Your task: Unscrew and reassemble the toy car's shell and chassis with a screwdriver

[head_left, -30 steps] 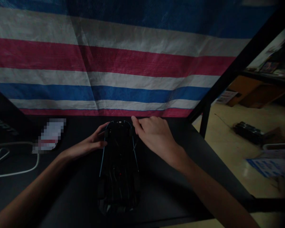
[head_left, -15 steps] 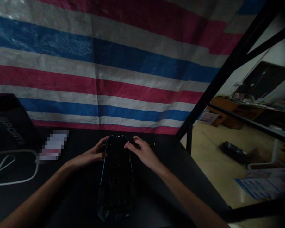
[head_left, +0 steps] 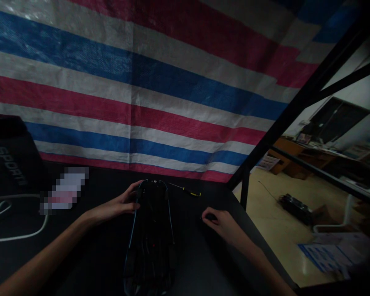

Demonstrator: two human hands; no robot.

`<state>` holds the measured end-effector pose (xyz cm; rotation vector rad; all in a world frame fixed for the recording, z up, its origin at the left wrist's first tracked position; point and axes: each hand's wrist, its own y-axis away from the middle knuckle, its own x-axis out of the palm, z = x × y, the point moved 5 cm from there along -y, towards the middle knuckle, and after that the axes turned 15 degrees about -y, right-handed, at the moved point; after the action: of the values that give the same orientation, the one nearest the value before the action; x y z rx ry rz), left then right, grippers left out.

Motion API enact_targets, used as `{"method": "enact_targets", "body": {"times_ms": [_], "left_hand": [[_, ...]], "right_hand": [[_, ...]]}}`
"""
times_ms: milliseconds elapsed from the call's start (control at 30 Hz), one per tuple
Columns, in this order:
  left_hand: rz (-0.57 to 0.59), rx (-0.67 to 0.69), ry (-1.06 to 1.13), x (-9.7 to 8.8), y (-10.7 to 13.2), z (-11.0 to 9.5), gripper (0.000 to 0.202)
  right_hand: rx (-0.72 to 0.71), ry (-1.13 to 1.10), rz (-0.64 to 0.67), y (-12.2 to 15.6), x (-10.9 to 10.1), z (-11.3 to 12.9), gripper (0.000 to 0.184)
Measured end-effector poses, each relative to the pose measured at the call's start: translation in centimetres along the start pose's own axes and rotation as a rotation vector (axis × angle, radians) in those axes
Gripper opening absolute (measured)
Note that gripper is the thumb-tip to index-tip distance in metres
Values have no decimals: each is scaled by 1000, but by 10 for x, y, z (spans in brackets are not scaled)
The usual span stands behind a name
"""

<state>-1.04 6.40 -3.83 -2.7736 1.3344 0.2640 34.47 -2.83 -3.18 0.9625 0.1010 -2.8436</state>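
Note:
A black toy car chassis (head_left: 152,234) with thin blue edge lines lies lengthwise on the dark table (head_left: 89,263) in front of me. My left hand (head_left: 121,203) rests against its far left side, fingers curled on the body near a wheel. My right hand (head_left: 220,224) is away from the car, on the table to the right, with its fingers pinched on a small dark thing I cannot make out. A small screwdriver (head_left: 187,191) with a yellow and black handle lies beyond the car's far end.
A striped red, white and blue tarp (head_left: 141,102) hangs behind the table. A black bag (head_left: 9,164) and a white cord (head_left: 18,228) sit at the left, with a blurred card (head_left: 64,191) beside them. A black frame post (head_left: 283,123) marks the table's right edge, with open floor beyond.
My right hand left the car's far end and moved right and nearer onto the table. The screwdriver now lies uncovered. My left hand has stayed on the car. The view tilted up.

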Motion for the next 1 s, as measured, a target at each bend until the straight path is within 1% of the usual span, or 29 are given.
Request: {"method": "enact_targets", "body": {"times_ms": [67,167,433,533,600,667,700,800,867,933,1000], "left_hand": [[8,-2,-11,0,0,0,81],[2,5,-18,0,0,0,81],[-14,-20,34,3,0,-2,85],[-9,-8,43,2,-1,-2,85],[-10,-9,37,2,0,-1,84],[-13,-11,35,2,0,-1,83],[-14,-12,37,2,0,-1,82],[-17,-4,47,1,0,1,82],[-20,8,45,1,-1,1,81],[-20,26,40,2,-1,1,82],[-17,37,44,2,-2,1,84]], "right_hand": [[17,24,-21,3,3,-12,13],[18,59,-52,2,5,-19,16],[8,157,-52,0,8,-20,15],[25,189,-59,1,10,-20,20],[25,191,-60,0,12,-14,24],[2,164,-43,-3,19,1,23],[-18,140,-24,-5,25,14,21],[-104,45,37,-14,49,67,17],[-217,-26,97,-22,69,109,16],[-332,15,155,-31,89,144,15],[-396,62,216,-41,105,166,17]]}}
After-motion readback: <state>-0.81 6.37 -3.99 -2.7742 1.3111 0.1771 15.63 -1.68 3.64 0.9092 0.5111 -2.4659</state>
